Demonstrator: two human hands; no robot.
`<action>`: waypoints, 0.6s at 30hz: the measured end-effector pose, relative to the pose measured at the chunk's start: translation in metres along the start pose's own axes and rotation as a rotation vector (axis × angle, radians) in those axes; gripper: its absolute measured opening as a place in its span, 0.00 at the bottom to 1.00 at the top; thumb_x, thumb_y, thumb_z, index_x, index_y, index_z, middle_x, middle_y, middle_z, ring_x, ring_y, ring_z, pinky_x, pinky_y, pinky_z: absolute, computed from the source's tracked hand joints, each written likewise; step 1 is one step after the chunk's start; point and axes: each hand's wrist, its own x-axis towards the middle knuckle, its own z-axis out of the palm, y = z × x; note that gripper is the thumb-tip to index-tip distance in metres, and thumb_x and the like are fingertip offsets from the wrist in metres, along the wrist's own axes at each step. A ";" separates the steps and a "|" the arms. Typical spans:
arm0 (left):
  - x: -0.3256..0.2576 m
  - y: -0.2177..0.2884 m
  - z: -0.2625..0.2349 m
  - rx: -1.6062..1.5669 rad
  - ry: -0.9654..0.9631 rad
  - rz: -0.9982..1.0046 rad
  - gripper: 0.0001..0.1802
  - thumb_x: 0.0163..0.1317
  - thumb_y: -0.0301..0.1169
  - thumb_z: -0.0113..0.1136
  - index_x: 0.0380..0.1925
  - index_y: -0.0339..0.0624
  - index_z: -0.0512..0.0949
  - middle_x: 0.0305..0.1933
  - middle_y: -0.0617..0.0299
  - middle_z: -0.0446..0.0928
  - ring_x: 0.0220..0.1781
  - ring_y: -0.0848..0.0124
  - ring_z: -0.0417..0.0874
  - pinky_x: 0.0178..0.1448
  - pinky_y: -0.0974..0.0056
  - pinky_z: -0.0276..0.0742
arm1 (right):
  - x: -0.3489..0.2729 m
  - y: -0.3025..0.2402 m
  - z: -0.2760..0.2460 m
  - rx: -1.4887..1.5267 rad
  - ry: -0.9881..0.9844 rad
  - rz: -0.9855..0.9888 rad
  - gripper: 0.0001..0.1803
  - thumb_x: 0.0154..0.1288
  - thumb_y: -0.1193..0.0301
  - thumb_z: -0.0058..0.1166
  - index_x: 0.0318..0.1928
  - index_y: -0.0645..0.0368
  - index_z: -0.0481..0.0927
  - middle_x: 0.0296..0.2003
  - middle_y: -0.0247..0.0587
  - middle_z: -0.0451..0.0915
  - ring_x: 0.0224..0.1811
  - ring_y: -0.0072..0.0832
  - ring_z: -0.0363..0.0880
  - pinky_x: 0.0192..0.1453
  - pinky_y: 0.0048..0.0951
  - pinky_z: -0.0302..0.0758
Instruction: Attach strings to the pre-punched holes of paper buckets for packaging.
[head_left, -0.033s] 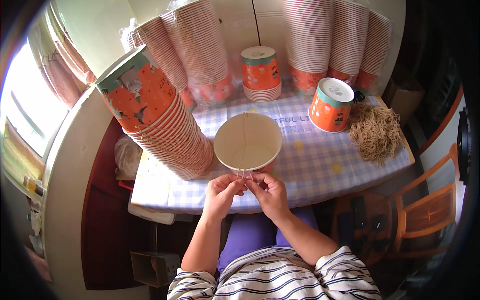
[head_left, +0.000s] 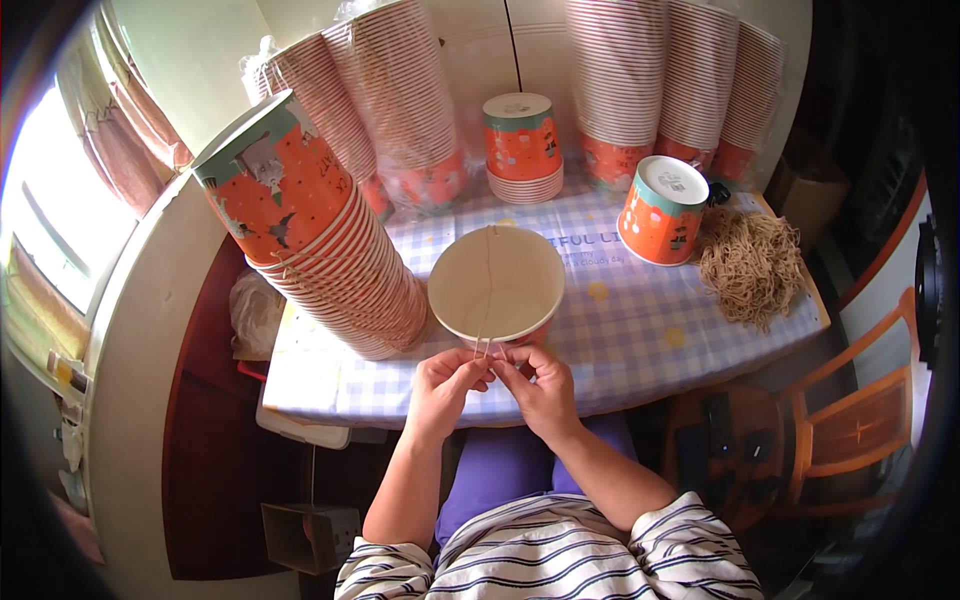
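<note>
An open paper bucket (head_left: 535, 285) stands upright in front of me, its pale inside facing up. A thin tan string (head_left: 489, 280) runs from its far rim across the mouth to the near rim. My left hand (head_left: 445, 388) pinches the string's near part between thumb and fingers, just off the near rim. Beside it, fingertips nearly meeting, my right hand (head_left: 540, 392) is also closed in a pinch on the string. The exact hold at the fingertips is too small to make out.
A tall leaning stack of nested buckets (head_left: 350, 270), with strings on their rims, stands at the left. An upturned bucket (head_left: 663, 212) and a heap of tan strings (head_left: 752, 265) lie right. Wrapped stacks (head_left: 615, 80) line the back, near another upturned bucket (head_left: 520, 140). Checked cloth (head_left: 620, 350) covers the table.
</note>
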 end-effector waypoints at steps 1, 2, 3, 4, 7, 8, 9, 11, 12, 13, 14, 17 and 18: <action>0.000 0.000 -0.001 -0.025 0.001 -0.037 0.11 0.64 0.31 0.57 0.35 0.32 0.82 0.29 0.60 0.81 0.31 0.76 0.79 0.39 0.71 0.75 | 0.001 -0.002 0.000 0.000 -0.002 0.000 0.06 0.61 0.75 0.61 0.38 0.61 0.81 0.28 0.30 0.80 0.21 0.13 0.68 0.25 0.20 0.67; 0.001 0.001 -0.002 -0.026 0.001 -0.037 0.11 0.64 0.31 0.57 0.35 0.32 0.82 0.29 0.60 0.81 0.31 0.76 0.79 0.39 0.71 0.75 | 0.001 -0.004 0.000 -0.043 0.010 -0.047 0.05 0.60 0.75 0.61 0.37 0.61 0.81 0.28 0.32 0.80 0.21 0.14 0.69 0.25 0.20 0.67; 0.001 0.002 -0.002 -0.066 0.003 -0.064 0.12 0.64 0.31 0.57 0.35 0.32 0.82 0.28 0.60 0.81 0.31 0.76 0.79 0.39 0.71 0.75 | 0.002 -0.006 0.000 -0.086 0.021 -0.094 0.05 0.60 0.75 0.62 0.36 0.61 0.81 0.28 0.33 0.80 0.20 0.16 0.70 0.25 0.21 0.67; 0.002 0.003 -0.002 -0.106 0.004 -0.091 0.12 0.64 0.32 0.57 0.35 0.32 0.82 0.28 0.60 0.81 0.31 0.76 0.79 0.39 0.71 0.75 | 0.002 -0.008 0.000 -0.087 0.020 -0.094 0.05 0.60 0.75 0.62 0.36 0.61 0.81 0.28 0.33 0.80 0.20 0.16 0.70 0.25 0.21 0.67; 0.004 0.007 -0.002 -0.063 -0.013 -0.073 0.12 0.63 0.32 0.59 0.35 0.32 0.82 0.29 0.61 0.81 0.31 0.77 0.79 0.38 0.72 0.74 | 0.003 -0.012 -0.003 -0.177 0.007 -0.140 0.05 0.60 0.75 0.62 0.36 0.62 0.80 0.28 0.36 0.81 0.21 0.19 0.72 0.25 0.23 0.69; 0.005 0.010 0.000 -0.064 -0.013 -0.074 0.12 0.63 0.32 0.59 0.35 0.32 0.82 0.29 0.61 0.81 0.31 0.77 0.79 0.38 0.72 0.74 | 0.003 -0.013 -0.004 -0.192 0.000 -0.145 0.05 0.60 0.76 0.61 0.36 0.62 0.80 0.28 0.37 0.82 0.22 0.20 0.74 0.26 0.23 0.70; 0.005 0.013 0.003 0.019 -0.015 -0.051 0.12 0.63 0.33 0.60 0.35 0.32 0.82 0.29 0.62 0.81 0.31 0.78 0.78 0.38 0.72 0.74 | 0.004 -0.014 -0.005 -0.206 -0.007 -0.149 0.05 0.60 0.76 0.61 0.36 0.62 0.81 0.28 0.38 0.82 0.23 0.21 0.76 0.28 0.23 0.72; 0.005 0.014 0.004 0.103 -0.015 -0.027 0.12 0.63 0.33 0.61 0.35 0.32 0.82 0.29 0.63 0.81 0.31 0.79 0.78 0.37 0.73 0.74 | 0.005 -0.017 -0.006 -0.201 -0.018 -0.164 0.05 0.60 0.76 0.60 0.37 0.62 0.81 0.28 0.39 0.83 0.24 0.21 0.77 0.29 0.23 0.73; 0.006 0.012 0.003 0.143 -0.025 -0.008 0.12 0.62 0.33 0.62 0.35 0.32 0.82 0.29 0.63 0.81 0.31 0.80 0.77 0.37 0.73 0.74 | 0.006 -0.018 -0.006 -0.195 -0.029 -0.180 0.04 0.61 0.76 0.60 0.37 0.62 0.81 0.28 0.39 0.83 0.26 0.22 0.79 0.31 0.23 0.74; 0.006 0.011 0.002 0.183 -0.034 0.010 0.12 0.62 0.33 0.63 0.35 0.33 0.82 0.29 0.64 0.81 0.31 0.80 0.77 0.37 0.73 0.74 | 0.005 -0.018 -0.006 -0.194 -0.030 -0.180 0.04 0.61 0.76 0.60 0.37 0.62 0.81 0.28 0.39 0.83 0.26 0.22 0.79 0.31 0.23 0.74; 0.007 0.009 0.001 0.182 -0.034 0.011 0.12 0.62 0.33 0.63 0.35 0.33 0.82 0.29 0.64 0.81 0.31 0.80 0.77 0.37 0.73 0.74 | 0.005 -0.019 -0.006 -0.128 -0.042 -0.074 0.04 0.61 0.77 0.59 0.37 0.62 0.81 0.28 0.38 0.83 0.26 0.21 0.79 0.31 0.23 0.75; 0.008 0.009 -0.002 0.178 -0.035 0.017 0.11 0.62 0.32 0.62 0.35 0.33 0.82 0.29 0.64 0.81 0.31 0.80 0.78 0.38 0.73 0.74 | 0.006 -0.015 -0.008 -0.002 -0.057 0.077 0.04 0.63 0.76 0.58 0.38 0.63 0.81 0.29 0.35 0.83 0.29 0.18 0.79 0.33 0.21 0.75; 0.008 0.010 -0.002 0.153 -0.047 0.006 0.10 0.62 0.32 0.61 0.35 0.33 0.82 0.29 0.64 0.81 0.31 0.79 0.78 0.38 0.73 0.74 | 0.007 -0.013 -0.009 0.058 -0.058 0.123 0.05 0.64 0.74 0.58 0.38 0.62 0.81 0.29 0.32 0.82 0.30 0.15 0.78 0.34 0.19 0.75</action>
